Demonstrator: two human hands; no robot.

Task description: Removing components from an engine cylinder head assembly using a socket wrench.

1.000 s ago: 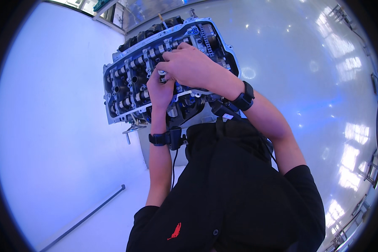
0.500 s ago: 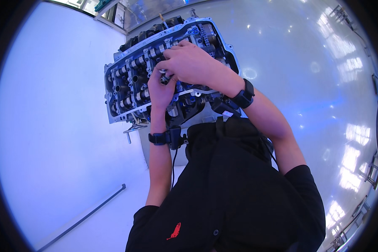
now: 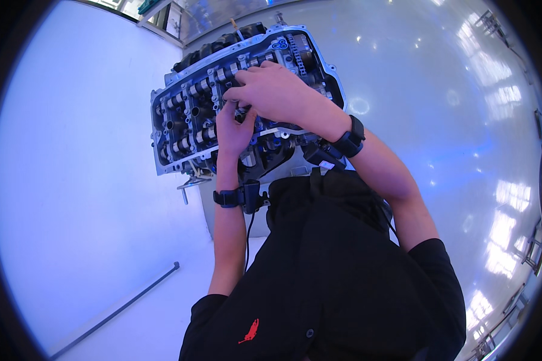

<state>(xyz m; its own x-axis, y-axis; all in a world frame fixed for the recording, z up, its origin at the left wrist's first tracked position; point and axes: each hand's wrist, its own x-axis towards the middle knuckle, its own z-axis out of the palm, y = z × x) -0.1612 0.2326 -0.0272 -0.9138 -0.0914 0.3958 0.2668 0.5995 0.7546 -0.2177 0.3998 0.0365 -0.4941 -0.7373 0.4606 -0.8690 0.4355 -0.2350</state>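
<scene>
An engine (image 3: 162, 157) with its top uncovered lies in front of me, showing rows of camshaft lobes, bearing caps and round wells. Over its middle, my left hand (image 3: 235, 131) reaches up with bent fingers and the thumb curled in. Above and to the right, my right hand (image 3: 277, 90) arches over the camshafts, its fingers curled downward and meeting the left fingertips. Whatever lies between the two hands is small and mostly covered by the fingers. At the engine's right end, a timing chain (image 3: 296, 54) shows beyond the right hand.
Black wrist straps with small boxes sit on both forearms; a cable (image 3: 247, 243) hangs from the left box. A metal crank handle (image 3: 185, 194) juts out below the engine's left corner. A dark bar (image 3: 117, 310) crosses the pale floor at lower left. Metal-framed furniture (image 3: 162, 15) stands far off.
My left fingers have shifted slightly under the right hand, covering more of the small gap between them. The right hand has barely moved, and the engine appears a touch further right.
</scene>
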